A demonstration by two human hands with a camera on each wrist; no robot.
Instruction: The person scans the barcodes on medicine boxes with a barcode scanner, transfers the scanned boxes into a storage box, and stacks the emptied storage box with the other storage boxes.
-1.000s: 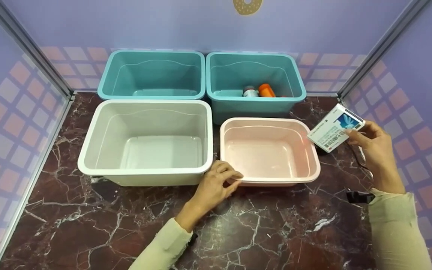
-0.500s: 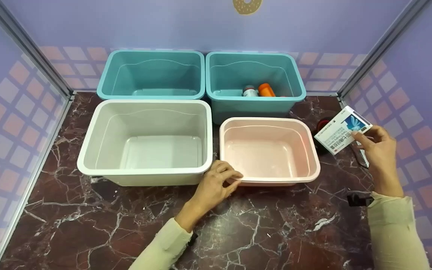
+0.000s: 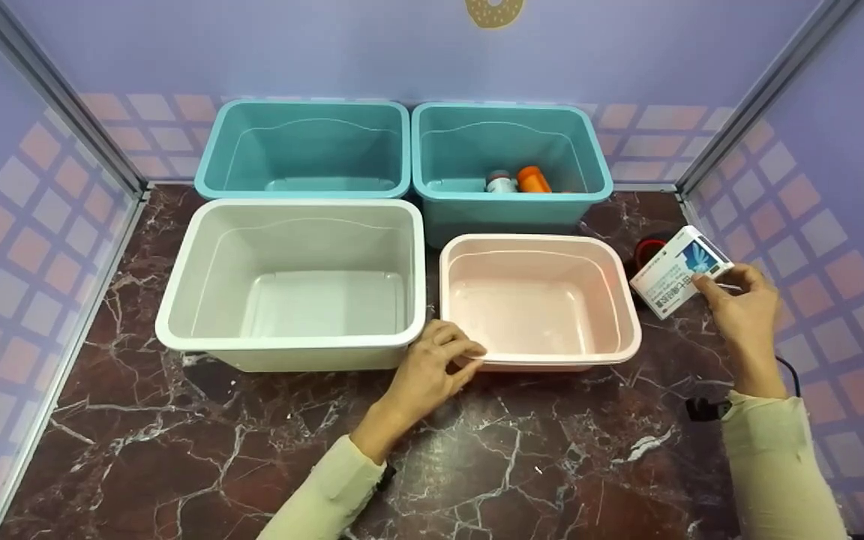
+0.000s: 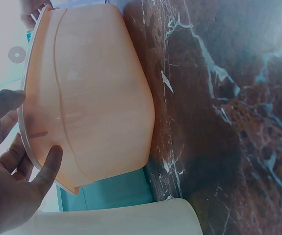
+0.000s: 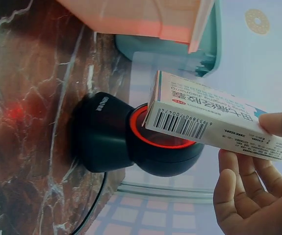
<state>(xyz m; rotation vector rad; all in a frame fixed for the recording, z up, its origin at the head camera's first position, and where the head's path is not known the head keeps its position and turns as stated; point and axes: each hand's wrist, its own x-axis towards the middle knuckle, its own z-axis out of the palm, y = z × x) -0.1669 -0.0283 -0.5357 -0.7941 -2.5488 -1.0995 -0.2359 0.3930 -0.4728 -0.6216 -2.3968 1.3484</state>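
Observation:
My right hand (image 3: 747, 311) pinches a white medicine box (image 3: 679, 274) between thumb and fingers, to the right of the pink bin (image 3: 631, 341). In the right wrist view, the barcode side of the box (image 5: 180, 122) lies right in front of the red-lit ring of a black barcode scanner (image 5: 104, 137). The scanner is mostly hidden behind the box in the head view. At the pink bin's near left corner, my left hand (image 3: 436, 360) holds the rim. The left wrist view has its thumb (image 4: 50, 166) against the bin's outer wall and other fingers at the rim.
A white bin (image 3: 289, 343) stands left of the pink one. Behind are two teal bins, the left one (image 3: 304, 195) and the right one (image 3: 507, 199), which contains a white bottle (image 3: 501, 182) and an orange bottle (image 3: 533, 180). Purple panels enclose the marbled table (image 3: 477, 465).
My right hand has carried the medicine box slightly right, away from the pink bin's rim, then a little towards me. More of the scanner's red ring now shows. The left hand has stayed put.

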